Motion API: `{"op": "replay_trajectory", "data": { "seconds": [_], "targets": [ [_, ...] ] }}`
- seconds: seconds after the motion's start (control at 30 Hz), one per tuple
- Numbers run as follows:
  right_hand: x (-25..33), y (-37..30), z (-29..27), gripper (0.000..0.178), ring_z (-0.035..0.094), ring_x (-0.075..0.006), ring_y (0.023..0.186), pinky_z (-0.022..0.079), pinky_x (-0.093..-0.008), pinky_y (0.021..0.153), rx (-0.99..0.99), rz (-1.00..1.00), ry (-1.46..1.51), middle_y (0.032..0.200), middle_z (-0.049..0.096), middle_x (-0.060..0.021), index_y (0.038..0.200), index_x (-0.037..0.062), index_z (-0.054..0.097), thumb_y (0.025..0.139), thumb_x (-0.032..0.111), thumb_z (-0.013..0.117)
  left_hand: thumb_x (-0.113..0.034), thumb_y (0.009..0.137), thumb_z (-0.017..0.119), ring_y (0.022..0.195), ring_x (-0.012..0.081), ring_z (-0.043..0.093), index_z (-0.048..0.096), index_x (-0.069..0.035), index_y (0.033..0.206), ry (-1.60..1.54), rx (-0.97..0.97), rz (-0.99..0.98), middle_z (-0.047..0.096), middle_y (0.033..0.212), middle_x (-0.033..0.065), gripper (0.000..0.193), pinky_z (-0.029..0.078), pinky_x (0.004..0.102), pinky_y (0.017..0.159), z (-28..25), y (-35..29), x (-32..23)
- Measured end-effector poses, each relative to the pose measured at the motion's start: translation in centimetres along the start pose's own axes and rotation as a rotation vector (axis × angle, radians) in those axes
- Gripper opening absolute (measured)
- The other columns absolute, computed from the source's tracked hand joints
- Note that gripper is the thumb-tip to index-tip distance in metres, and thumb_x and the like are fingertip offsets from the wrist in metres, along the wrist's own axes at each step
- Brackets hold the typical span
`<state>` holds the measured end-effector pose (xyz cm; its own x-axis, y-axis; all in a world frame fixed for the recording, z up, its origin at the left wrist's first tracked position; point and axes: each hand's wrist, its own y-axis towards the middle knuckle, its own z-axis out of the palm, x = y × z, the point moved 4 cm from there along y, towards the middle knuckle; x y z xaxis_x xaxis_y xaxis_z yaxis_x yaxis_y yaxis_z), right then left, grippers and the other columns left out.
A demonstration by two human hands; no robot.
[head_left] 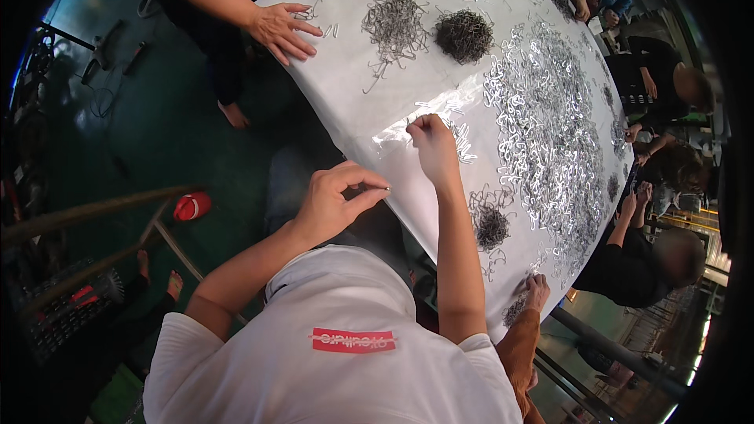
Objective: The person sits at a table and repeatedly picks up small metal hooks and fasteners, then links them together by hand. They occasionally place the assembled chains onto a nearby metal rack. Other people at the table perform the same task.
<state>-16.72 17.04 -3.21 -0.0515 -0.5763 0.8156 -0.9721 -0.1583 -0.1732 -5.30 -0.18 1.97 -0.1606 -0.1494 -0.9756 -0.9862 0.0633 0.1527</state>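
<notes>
My left hand (pixel 334 195) is in front of the white table's near edge, thumb and forefinger pinched on a small metal piece. Only its shiny tip (pixel 387 188) shows, so its kind is unclear. Over the table, my right hand (pixel 432 141) has its fingers closed at a clear plastic sheet or bag (pixel 471 93); whatever is between the fingertips is hidden. Beside that hand lies a small group of bright metal hooks (pixel 463 144). A wide spread of shiny S-shaped hooks (pixel 550 133) covers the table to the right.
Darker hook piles sit on the table (pixel 353 47): a loose one (pixel 395 23), a dense one (pixel 465 35) and one nearer (pixel 492 228). Another person's hand (pixel 287 30) rests at the left edge; a hand (pixel 537 292) works at lower right. Several people sit along the far side.
</notes>
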Motion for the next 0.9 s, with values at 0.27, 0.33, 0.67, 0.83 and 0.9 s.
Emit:
{"op": "replay_trajectory", "data": {
  "seconds": [0.27, 0.33, 0.67, 0.83, 0.9],
  "targets": [
    [5.3, -10.6, -1.1, 0.021, 0.061, -0.0116, 0.068, 0.044, -0.0203, 0.050, -0.022, 0.114, 0.843, 0.087, 0.065, -0.0082, 0.099, 0.0030, 0.053, 0.085, 0.003, 0.068, 0.000, 0.076, 0.072, 0.071, 0.0147, 0.062, 0.070, -0.004, 0.094, 0.028, -0.045, 0.036, 0.070, 0.084, 0.0061, 0.019, 0.047, 0.0262, 0.063, 0.2, -0.2, -0.2],
    [5.2, -11.4, -0.6, 0.024, 0.063, -0.0128, 0.069, 0.046, -0.0203, 0.050, -0.013, 0.147, 0.938, 0.088, 0.064, -0.0094, 0.100, 0.0033, 0.052, 0.083, 0.001, 0.069, 0.001, 0.076, 0.071, 0.071, 0.0149, 0.062, 0.070, -0.004, 0.094, 0.029, -0.056, 0.047, 0.070, 0.085, 0.0062, 0.019, 0.047, 0.0262, 0.063, 0.3, -0.3, -0.5],
    [4.1, -11.4, 0.8, 0.020, 0.063, -0.0143, 0.069, 0.049, -0.0211, 0.052, -0.073, 0.131, 1.079, 0.089, 0.064, -0.0107, 0.096, 0.0043, 0.051, 0.085, -0.002, 0.067, 0.003, 0.078, 0.069, 0.080, 0.0177, 0.067, 0.064, -0.006, 0.106, 0.056, -0.106, 0.055, 0.069, 0.087, 0.0065, 0.029, 0.050, 0.0283, 0.067, 0.9, -0.2, -0.8],
    [3.7, -11.5, 0.9, 0.020, 0.063, -0.0144, 0.070, 0.050, -0.0210, 0.053, -0.083, 0.139, 1.077, 0.089, 0.064, -0.0110, 0.094, 0.0050, 0.050, 0.085, -0.003, 0.066, 0.003, 0.078, 0.069, 0.082, 0.0176, 0.069, 0.062, -0.007, 0.108, 0.051, -0.115, 0.048, 0.069, 0.088, 0.0071, 0.032, 0.051, 0.0284, 0.068, 1.1, 0.0, -0.5],
    [3.7, -11.3, 1.0, 0.020, 0.063, -0.0142, 0.071, 0.049, -0.0209, 0.053, -0.105, 0.102, 1.107, 0.090, 0.064, -0.0114, 0.094, 0.0057, 0.050, 0.085, -0.003, 0.065, 0.003, 0.078, 0.069, 0.082, 0.0180, 0.069, 0.062, -0.006, 0.108, 0.057, -0.115, 0.050, 0.068, 0.090, 0.0076, 0.032, 0.051, 0.0285, 0.069, 1.1, 0.0, -0.5]
  ]
}}
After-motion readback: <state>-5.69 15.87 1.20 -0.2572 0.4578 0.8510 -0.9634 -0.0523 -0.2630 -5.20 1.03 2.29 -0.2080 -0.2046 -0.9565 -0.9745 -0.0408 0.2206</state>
